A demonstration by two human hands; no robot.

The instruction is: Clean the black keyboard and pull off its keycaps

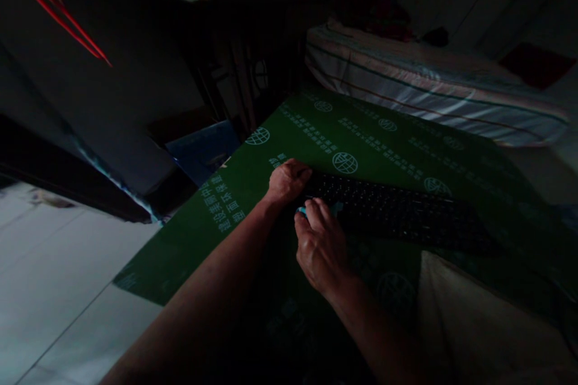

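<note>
A black keyboard [397, 210] lies on a green printed sheet [361, 138] spread on the floor. My left hand [288, 180] is curled over the keyboard's left end, gripping its corner. My right hand [320, 243] sits just in front of that end with fingers pinched on a small light-blue object [301, 211], pressed against the keyboard's near edge. What the blue object is I cannot make out in the dim light.
A striped mattress [428, 90] lies beyond the sheet at the back right. A blue box [203, 147] and dark furniture stand at the left. Pale floor tiles [49, 277] spread at the lower left. A beige cloth [474, 319] covers my knee at the lower right.
</note>
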